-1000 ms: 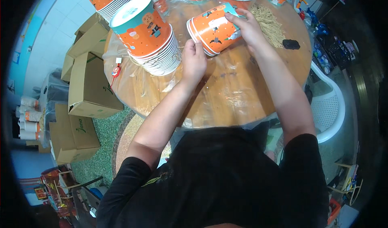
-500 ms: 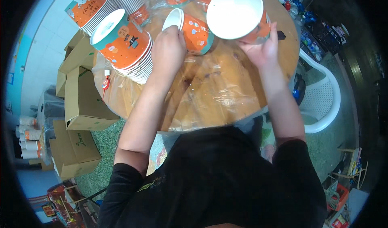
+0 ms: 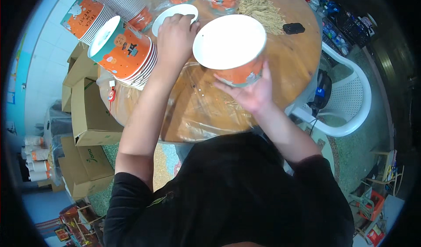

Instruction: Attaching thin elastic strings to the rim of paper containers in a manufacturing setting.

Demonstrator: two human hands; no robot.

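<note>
My right hand cradles a large paper bucket low on its near side, fingers and thumb spread around the base. Its round white mouth tilts up toward me, and its outside is orange with printed figures. My left hand is curled over the near edge of a second white-mouthed paper bucket; most of that bucket's body is hidden behind the hand. Left of this hand leans a stack of nested orange and teal buckets, close to my left forearm.
More stacked buckets line the far left and back of the round wooden table, some in clear plastic. A tan pile of thin strands lies beside a small black object. Cardboard boxes stand left, a white chair right.
The right hand's bucket has moved left and nearer me, uncovering the strand pile. The left hand's bucket has tipped from lying sideways to mouth up, shifting slightly left.
</note>
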